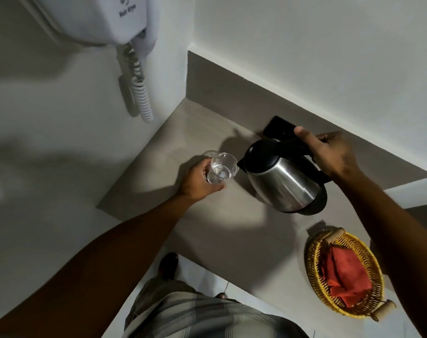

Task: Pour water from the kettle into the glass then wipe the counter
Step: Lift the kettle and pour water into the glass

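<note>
The right hand (334, 156) is wrapped shut around the black handle of the kettle (284, 178), which is lifted clear of the desk (232, 228) and tipped over, spout toward the glass (221, 168). The left hand (198, 180) has its fingers curled closed round the glass and holds it tilted, rim just beside the spout. Whether the glass rests on the desk or is raised off it I cannot tell from here.

There is some water in the bottom of the glass — not much, by the look of it — so the pour seems to be under way, not finished. I can't make out a stream between spout and rim; it is too dim and too small to say.

The wiping has not begun. A red cloth (344, 276) lies folded in the basket (312, 262) near the front right of the desk, well apart from both hands, untouched. The black base (278, 126) sits back against the wall behind the kettle.

So, as I judge it: filling part done; then kettle down, glass down, cloth out, and the whole wipe left to do.
</note>
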The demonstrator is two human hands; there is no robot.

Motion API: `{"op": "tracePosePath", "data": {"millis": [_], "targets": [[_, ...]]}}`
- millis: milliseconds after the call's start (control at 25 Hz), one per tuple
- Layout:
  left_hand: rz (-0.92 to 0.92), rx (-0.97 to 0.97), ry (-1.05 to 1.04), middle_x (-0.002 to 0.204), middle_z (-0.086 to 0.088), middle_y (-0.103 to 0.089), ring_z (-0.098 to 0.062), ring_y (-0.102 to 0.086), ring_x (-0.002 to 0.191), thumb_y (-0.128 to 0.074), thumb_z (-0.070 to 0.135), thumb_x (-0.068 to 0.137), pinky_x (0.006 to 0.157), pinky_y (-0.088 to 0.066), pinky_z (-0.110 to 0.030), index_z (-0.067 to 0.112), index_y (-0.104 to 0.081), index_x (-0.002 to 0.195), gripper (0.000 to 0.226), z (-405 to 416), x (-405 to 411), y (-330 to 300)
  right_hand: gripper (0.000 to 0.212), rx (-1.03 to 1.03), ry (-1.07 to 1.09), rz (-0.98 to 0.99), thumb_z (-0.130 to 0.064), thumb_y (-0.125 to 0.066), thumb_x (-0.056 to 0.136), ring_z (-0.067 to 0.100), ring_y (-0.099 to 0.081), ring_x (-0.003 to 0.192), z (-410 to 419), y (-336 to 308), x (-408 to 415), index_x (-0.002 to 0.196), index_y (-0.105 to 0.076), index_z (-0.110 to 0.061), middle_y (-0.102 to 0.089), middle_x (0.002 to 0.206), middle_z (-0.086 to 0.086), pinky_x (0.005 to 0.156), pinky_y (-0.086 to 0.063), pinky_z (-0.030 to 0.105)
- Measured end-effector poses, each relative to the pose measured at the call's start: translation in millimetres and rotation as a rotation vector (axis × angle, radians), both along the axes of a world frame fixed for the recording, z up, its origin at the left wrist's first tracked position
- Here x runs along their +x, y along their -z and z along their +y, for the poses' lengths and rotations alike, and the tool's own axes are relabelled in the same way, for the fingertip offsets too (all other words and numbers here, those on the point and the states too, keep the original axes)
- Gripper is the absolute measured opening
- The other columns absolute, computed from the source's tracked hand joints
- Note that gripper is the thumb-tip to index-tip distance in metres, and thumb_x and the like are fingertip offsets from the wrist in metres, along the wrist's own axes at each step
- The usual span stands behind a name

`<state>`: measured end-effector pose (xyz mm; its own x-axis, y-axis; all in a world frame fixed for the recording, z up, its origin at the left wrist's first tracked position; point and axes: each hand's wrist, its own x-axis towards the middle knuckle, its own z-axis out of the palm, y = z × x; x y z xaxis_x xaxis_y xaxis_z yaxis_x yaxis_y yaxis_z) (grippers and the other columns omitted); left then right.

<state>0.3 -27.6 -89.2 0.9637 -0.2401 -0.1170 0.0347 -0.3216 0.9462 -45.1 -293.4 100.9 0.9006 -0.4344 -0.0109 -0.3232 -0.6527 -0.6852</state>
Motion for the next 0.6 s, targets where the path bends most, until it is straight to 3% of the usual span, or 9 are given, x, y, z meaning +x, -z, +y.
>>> {"op": "tracePosePath", "data": {"millis": [120,320,400,480,600], "targets": [[-0.008,-0.001,-0.003,0.109,-0.01,-0.072,-0.029,-0.071,0.1,-0.096,0.01,0.054,0.088,-0.059,-0.048,0.009,-0.064,0.12,0.073,0.4,-1.5,1.3,0.062,-0.068,-0.033,0.024,-0.086,-0.06,0.07,0.01,-0.054,0.042,11.3,-8.6,11.0,0.06,-0.073,-0.026,-0.061,0.047,0.001,0.053,-0.044,0.029],[-0.04,0.02,0.008,0.109,-0.006,-0.074,-0.023,-0.072,0.099,-0.096,0.016,0.055,0.086,-0.059,-0.045,0.01,-0.065,0.118,0.071,2.0,-2.5,2.4,0.064,-0.194,-0.13,0.073,-0.087,-0.057,0.072,0.01,-0.054,0.046,30.2,-22.4,26.6,0.049,-0.066,-0.028,-0.057,0.042,-0.015,0.05,-0.038,0.027],[-0.054,0.04,0.015,0.109,-0.006,-0.074,-0.022,-0.071,0.099,-0.096,0.019,0.056,0.086,-0.059,-0.044,0.01,-0.066,0.118,0.07,2.5,-2.2,1.8,0.062,-0.232,-0.159,0.085,-0.087,-0.056,0.071,0.01,-0.056,0.048,36.0,-25.5,31.0,0.05,-0.067,-0.03,-0.058,0.043,-0.009,0.048,-0.04,0.028],[-0.046,0.04,0.021,0.109,-0.007,-0.075,-0.022,-0.071,0.1,-0.096,0.019,0.056,0.086,-0.059,-0.045,0.01,-0.067,0.117,0.068,2.5,-2.2,1.1,0.071,-0.286,-0.178,0.104,-0.089,-0.055,0.069,0.017,-0.062,0.056,39.9,-25.7,35.7,0.056,-0.069,-0.021,-0.063,0.052,0.0,0.054,-0.048,0.034],[-0.038,0.034,0.025,0.108,-0.007,-0.075,-0.023,-0.071,0.099,-0.095,0.018,0.057,0.085,-0.059,-0.046,0.01,-0.067,0.116,0.066,3.8,-2.2,1.3,0.076,-0.353,-0.206,0.123,-0.09,-0.052,0.068,0.019,-0.06,0.056,47.2,-28.2,39.2,0.055,-0.067,-0.017,-0.061,0.053,0.005,0.05,-0.042,0.03]]}}
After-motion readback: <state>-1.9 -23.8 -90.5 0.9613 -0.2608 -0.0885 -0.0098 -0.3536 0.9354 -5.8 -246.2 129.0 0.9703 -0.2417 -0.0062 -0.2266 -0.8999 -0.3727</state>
